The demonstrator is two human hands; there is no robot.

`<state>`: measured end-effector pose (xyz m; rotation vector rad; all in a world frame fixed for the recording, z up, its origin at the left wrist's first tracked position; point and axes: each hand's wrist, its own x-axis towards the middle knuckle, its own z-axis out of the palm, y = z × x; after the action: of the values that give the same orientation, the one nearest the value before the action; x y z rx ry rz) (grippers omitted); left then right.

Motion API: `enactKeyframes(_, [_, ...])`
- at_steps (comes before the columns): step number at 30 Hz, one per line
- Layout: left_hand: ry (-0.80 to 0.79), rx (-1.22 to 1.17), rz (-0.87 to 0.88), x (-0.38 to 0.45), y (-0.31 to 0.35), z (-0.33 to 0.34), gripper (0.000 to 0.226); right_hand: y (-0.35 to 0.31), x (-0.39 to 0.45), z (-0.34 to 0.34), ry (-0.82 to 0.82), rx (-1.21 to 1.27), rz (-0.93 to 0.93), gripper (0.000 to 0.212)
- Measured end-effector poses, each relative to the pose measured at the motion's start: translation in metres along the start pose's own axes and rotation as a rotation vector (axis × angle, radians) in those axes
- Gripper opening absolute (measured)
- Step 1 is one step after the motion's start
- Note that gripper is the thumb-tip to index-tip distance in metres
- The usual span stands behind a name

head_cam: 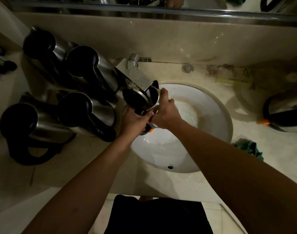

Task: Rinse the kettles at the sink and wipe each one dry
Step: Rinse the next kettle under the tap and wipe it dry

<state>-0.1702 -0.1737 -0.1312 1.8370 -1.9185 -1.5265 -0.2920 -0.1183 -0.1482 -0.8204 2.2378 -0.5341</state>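
While both forearms reach forward over the front edge of the counter (87, 169), the white sink (217, 119) lies beneath them, its overflow hole on the near wall.

Left hand (136, 121): fingers curled round the black handle of the held kettle (152, 100), gripping it at the basin's left rim. An orange tab shows just below this hand.

Right hand (166, 114): wrapped round the kettle's steel body from the right, thumb and fingers on its upper rim.

Held kettle: upright or slightly tilted, lid (134, 98) swung open to the left, mouth directly under the spout of the chrome faucet (139, 76). Water flow not resolvable.

Counter, left of the basin: four steel kettles (87, 112) with black lids and handles, grouped close together, two nearer and two farther.

Counter, right: green cloth (249, 147) bunched near the basin rim; beyond it another kettle (286, 112) at the frame edge, orange tab at its base.

Farthest: beige backsplash, then the mirror (144, 2) frame.
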Motion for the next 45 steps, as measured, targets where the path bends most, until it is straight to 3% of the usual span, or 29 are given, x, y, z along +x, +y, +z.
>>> enactKeyframes(16, [0.056, -0.007, -0.023, 0.008, -0.009, -0.002, 0.065, -0.007, -0.001, 0.002, 0.009, -0.033, -0.02, 0.108])
enactKeyframes(29, [0.008, -0.04, 0.062, -0.006, 0.004, -0.002, 0.059, -0.009, -0.017, -0.011, -0.027, -0.011, 0.066, 0.114])
enactKeyframes(45, [0.01, -0.05, 0.009, -0.001, -0.002, -0.004, 0.055, -0.014, -0.009, -0.007, -0.024, -0.11, 0.025, 0.111])
